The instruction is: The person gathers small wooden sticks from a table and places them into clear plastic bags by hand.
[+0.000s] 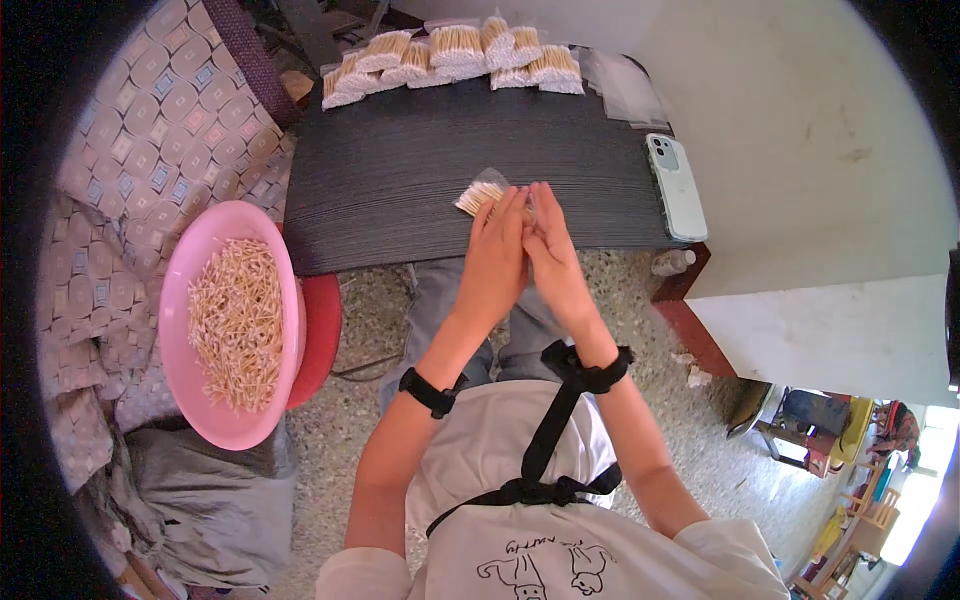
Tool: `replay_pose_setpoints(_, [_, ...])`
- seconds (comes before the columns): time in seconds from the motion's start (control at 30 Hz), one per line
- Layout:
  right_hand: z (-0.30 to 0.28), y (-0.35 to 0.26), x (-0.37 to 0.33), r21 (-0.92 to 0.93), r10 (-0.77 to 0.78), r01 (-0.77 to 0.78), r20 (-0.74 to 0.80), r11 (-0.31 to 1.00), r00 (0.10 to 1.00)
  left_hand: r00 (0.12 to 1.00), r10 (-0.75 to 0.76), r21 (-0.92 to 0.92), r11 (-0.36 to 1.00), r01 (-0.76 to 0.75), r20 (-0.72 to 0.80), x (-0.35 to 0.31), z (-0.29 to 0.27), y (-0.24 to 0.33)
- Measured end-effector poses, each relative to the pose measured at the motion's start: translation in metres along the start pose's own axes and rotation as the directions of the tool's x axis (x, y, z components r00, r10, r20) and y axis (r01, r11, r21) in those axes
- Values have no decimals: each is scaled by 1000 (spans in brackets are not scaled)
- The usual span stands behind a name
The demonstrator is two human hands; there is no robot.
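A small clear plastic bag of cotton swabs lies at the table's near edge, its swabs showing beyond my fingers. My left hand covers much of the bag, with its fingers reaching forward over it. Close against it, my right hand grips the bag's other end, where a bit of clear plastic shows between the hands. The fingertips and the exact grip are partly hidden. To my left, a pink oval basin holds a heap of loose cotton swabs.
Several filled bags of cotton swabs are piled along the dark table's far edge. Flat clear bags lie at the far right corner, and a white phone on the right edge. A red stool stands beside the basin.
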State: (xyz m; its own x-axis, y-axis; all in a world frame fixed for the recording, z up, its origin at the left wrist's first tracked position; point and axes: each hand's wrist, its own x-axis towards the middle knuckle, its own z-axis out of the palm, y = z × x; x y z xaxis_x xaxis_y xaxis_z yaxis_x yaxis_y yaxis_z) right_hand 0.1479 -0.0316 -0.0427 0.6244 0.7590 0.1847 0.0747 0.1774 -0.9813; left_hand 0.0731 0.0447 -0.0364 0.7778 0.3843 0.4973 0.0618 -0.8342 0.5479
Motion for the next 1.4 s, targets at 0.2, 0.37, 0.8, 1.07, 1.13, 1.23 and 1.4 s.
replay_pose_setpoints(0.2, [-33, -21, 10, -556, -250, 268, 111, 787, 962, 991, -131, -91, 987, 130, -12, 4, 1, 0])
replay_pose_setpoints(0.37, [-43, -28, 28, -576, -167, 218, 141, 788, 976, 997, -56, -111, 993, 50, -60, 2, 1, -7])
replay_pose_setpoints(0.8, [-47, -20, 31, -515, -105, 90, 0, 852, 994, 979, -64, 22, 997, 70, -195, 10, 10, 3])
replay_pose_setpoints(1.07, [-54, -16, 34, -406, -57, 57, 13, 912, 998, 993, 5, 153, 988, 14, -120, 12, 8, -2])
replay_pose_setpoints(1.13, [-53, -16, 33, -414, -49, 51, 16, 909, 999, 993, 51, 238, 971, -24, -108, 10, 9, -6])
replay_pose_setpoints(1.23, [-54, -17, 32, -395, -80, 81, 19, 915, 997, 991, 102, 323, 944, -68, -90, 8, 9, -9])
replay_pose_setpoints(1.4, [-54, -22, 29, -466, -66, 96, 81, 879, 995, 994, 28, 219, 976, -4, -109, 9, 7, -9])
